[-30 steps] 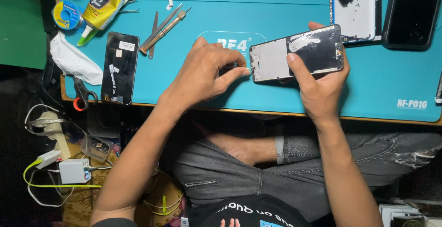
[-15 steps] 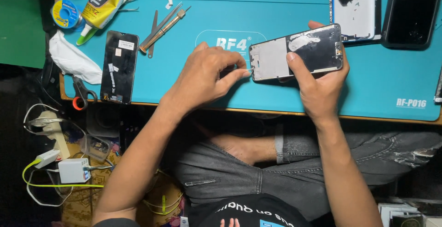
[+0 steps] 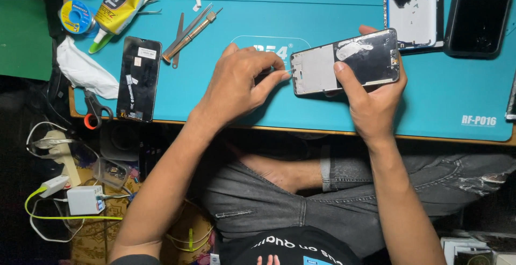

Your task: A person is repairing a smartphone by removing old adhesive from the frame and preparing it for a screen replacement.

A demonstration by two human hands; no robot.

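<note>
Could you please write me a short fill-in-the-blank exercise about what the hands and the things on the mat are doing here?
1. The right hand holds a phone frame above the ____ mat.
2. The left hand pinches a small tool at the frame's ____ end.
3. The scissors have ____ handles.
4. The black screen panel lies to the ____ of the left hand.

Missing words: teal; left; red; left

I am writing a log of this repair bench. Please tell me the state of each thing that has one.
Phone frame: opened, held above the mat by the right hand.
Left hand: fingertips pinched at the frame's left edge.
Screen panel: flat on the mat, detached.
Glue tube: lying down, capped.
Scissors: lying at the mat's edge.
</note>
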